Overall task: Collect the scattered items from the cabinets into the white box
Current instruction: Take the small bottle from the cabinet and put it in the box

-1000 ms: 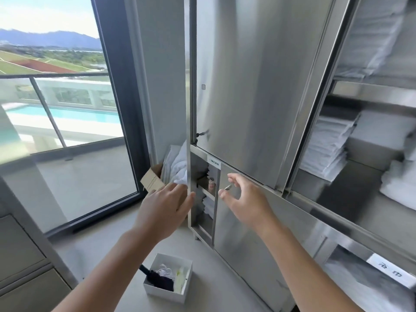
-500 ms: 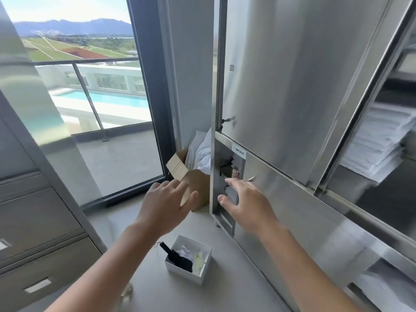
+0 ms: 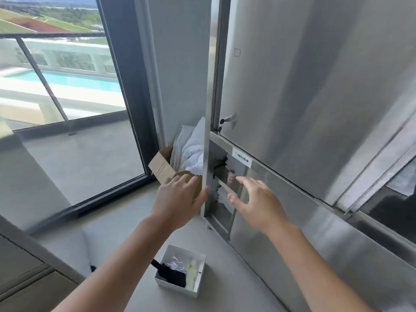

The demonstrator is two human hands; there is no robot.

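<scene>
Though it hovered earlier, the left hand (image 3: 177,199) touches the cabinet (image 3: 292,86).

Lower cabinet (image 3: 225,145): one narrow upright gap open at its left end, between the steel corner post (image 3: 206,131) and the edge of the sliding door (image 3: 292,233). Folded white linen (image 3: 221,197) crowds the gap, and a shelf edge (image 3: 225,185) crosses it. Right hand (image 3: 256,203), fingers spread, in front of gap and door edge. Left hand (image 3: 180,199) outside the post, thumb tip at it. Cardboard box (image 3: 162,168) of white cloth (image 3: 191,152) fills the corner left of the post. Upper door (image 3: 315,86) closed. Bare floor (image 3: 216,246) between cabinet base and white box (image 3: 175,290), whose top is open
</scene>
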